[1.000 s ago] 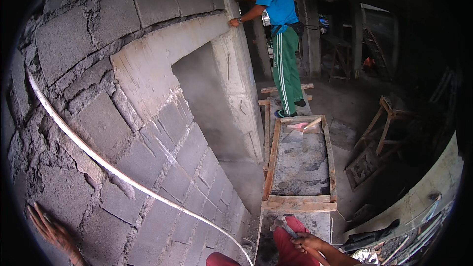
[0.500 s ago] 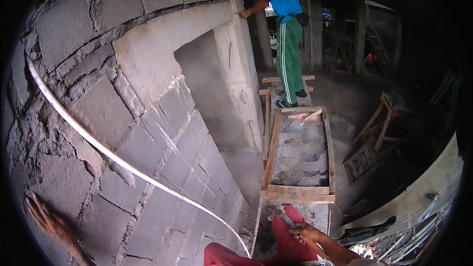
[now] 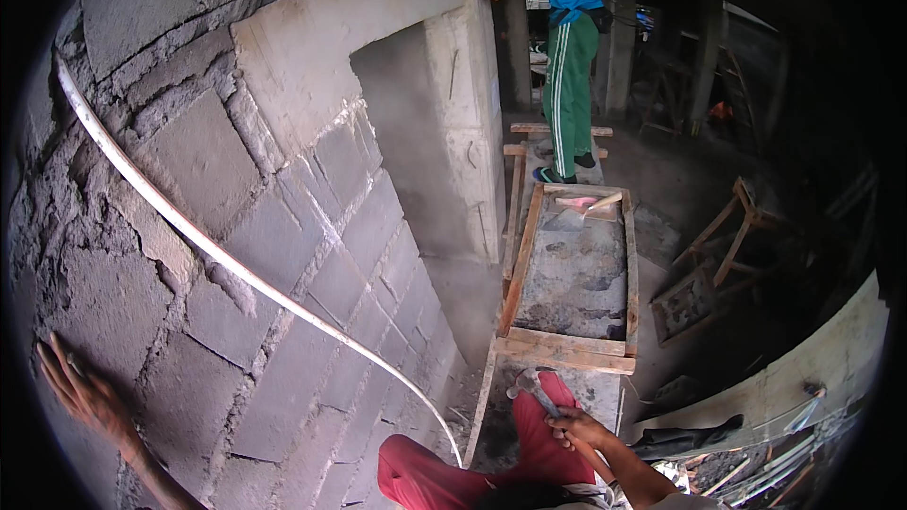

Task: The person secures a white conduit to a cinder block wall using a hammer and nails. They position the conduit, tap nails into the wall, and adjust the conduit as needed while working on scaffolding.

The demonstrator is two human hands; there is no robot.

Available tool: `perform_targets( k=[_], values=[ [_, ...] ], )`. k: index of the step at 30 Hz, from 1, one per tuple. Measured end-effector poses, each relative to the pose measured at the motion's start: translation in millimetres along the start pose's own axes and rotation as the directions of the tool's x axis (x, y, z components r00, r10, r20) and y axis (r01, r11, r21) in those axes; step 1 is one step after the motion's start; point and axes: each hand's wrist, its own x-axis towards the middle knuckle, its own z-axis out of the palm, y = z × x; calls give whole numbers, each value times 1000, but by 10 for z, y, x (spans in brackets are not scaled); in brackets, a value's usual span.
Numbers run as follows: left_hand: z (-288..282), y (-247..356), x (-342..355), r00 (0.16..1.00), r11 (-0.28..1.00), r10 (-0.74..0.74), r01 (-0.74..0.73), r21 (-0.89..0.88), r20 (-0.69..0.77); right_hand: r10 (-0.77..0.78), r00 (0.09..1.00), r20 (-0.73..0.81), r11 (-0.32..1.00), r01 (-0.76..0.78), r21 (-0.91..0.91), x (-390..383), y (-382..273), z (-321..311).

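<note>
Downward tips the wearer's view — left hand (image 3: pixel 87 399) still against the block wall (image 3: pixel 283 401), fingers loosely spread; right hand (image 3: pixel 578 428) still gripping a hammer (image 3: pixel 545 400).

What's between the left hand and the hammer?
In the head view, running from the left hand: block wall, crossed by a white tube, then a gap and the platform's edge before the hammer.

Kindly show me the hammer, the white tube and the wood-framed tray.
Hammer (image 3: pixel 546 402): head camera view, on its grey neck.
White tube (image 3: pixel 267 293): head camera view, midway along its curve.
Wood-framed tray (image 3: pixel 523 260): head camera view, on its left wooden rim.
</note>
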Motion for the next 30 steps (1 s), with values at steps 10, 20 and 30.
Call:
perform_targets(
  k=[10,20,30],
  values=[
    [2,1,-8,1000,1000,-10,10,-3,10,-3,1000,8,1000,3,3,-10,-23,13],
    [-169,288,71,994,987,-98,104,-125,51,-52,998,-19,999,52,-5,285,172,-216],
    [-237,262,16,979,967,-166,185,-175,119,287,954,87,932,-257,-255,1128,-50,-27]
  ],
)
